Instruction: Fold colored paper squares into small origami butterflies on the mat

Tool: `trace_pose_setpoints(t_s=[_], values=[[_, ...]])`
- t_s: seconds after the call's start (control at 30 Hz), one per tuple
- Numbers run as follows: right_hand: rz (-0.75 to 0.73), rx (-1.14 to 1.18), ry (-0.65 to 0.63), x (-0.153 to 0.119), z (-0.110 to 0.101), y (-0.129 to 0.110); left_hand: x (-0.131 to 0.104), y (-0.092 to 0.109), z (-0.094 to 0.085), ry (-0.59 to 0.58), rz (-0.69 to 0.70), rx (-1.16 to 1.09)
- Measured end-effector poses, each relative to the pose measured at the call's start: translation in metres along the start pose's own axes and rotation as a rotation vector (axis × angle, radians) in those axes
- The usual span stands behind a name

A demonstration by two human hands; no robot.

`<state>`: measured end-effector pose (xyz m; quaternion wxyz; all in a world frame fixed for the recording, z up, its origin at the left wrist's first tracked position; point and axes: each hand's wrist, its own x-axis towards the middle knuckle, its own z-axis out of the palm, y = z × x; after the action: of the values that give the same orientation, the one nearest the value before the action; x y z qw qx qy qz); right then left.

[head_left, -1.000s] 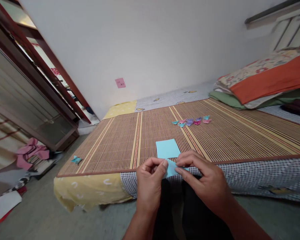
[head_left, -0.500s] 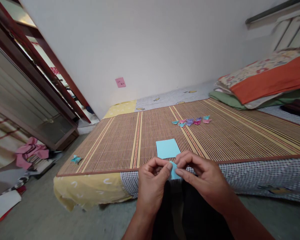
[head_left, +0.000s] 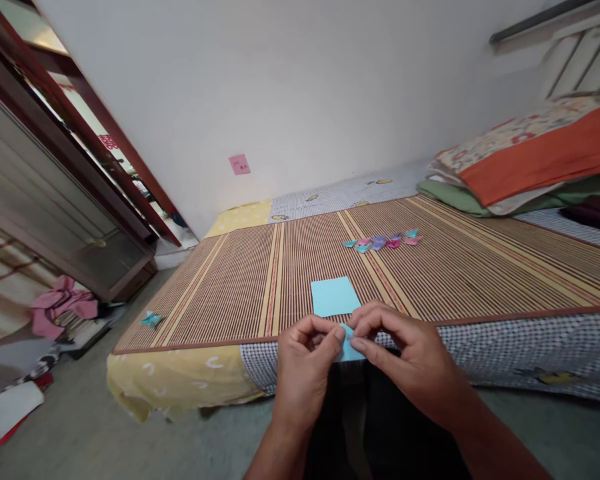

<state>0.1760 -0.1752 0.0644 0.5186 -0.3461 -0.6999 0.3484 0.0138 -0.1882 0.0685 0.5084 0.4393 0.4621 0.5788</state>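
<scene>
Small light-blue paper point(head_left: 349, 351), partly hidden, pinched between left hand point(head_left: 307, 363) and right hand point(head_left: 411, 350)

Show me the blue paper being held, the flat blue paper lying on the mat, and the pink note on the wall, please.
Held blue paper point(head_left: 349, 351): head view, its exposed lower part.
Flat blue paper point(head_left: 335, 296): head view, middle of its top face.
Pink note point(head_left: 239, 165): head view, middle of its front.

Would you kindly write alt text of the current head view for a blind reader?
A bare left hand and bare right hand hold a small light-blue paper piece by a brown striped mat. On the mat lie a flat light-blue paper sheet and, farther back, small folded multicoloured paper shapes.
</scene>
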Motion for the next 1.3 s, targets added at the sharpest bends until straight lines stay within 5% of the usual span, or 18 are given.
trace_pose_setpoints(t_s=[1.17,1.3], values=[[0.145,0.028,0.076,-0.004,0.010,-0.003,-0.003,0.010,-0.002,-0.100,-0.016,0.070],[0.202,0.025,-0.027,-0.003,0.009,-0.002,-0.001,0.004,-0.006,-0.069,0.001,0.049]])
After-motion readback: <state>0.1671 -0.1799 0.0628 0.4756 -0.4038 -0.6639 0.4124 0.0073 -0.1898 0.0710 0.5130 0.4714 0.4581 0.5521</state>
